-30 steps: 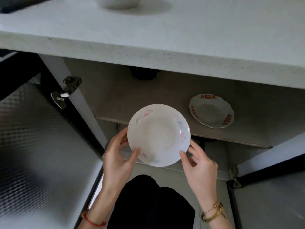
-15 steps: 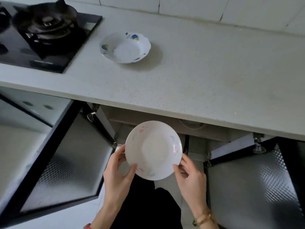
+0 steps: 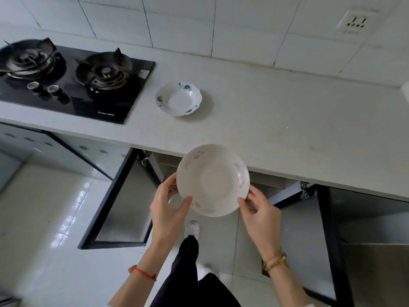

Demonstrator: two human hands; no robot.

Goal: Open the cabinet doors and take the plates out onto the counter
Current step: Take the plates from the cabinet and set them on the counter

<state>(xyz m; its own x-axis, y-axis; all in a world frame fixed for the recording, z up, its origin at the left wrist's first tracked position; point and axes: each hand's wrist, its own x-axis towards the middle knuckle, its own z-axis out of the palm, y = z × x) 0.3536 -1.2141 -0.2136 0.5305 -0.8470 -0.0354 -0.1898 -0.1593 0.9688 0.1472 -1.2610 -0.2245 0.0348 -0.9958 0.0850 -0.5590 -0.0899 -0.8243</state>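
A white plate with pink flowers (image 3: 213,180) is held in the air just in front of the counter's front edge (image 3: 287,171). My left hand (image 3: 168,209) grips its lower left rim, thumb on top. My right hand (image 3: 260,210) pinches its lower right rim. A second white plate with blue flowers (image 3: 178,99) lies on the counter, right of the hob. Both cabinet doors stand open below: the left door (image 3: 124,202) and the right door (image 3: 327,235). The cabinet's inside is hidden under the counter.
A black gas hob (image 3: 66,78) with two burners fills the counter's left part. Bare grey counter (image 3: 298,120) stretches to the right, up to the white tiled wall with a socket (image 3: 354,21). My legs and white shoe (image 3: 192,229) stand between the open doors.
I have risen from the cabinet, and the pink-flowered plate came up from shelf level to the counter's edge, held in both hands. The shelf with the red-patterned plate has dropped out of sight.
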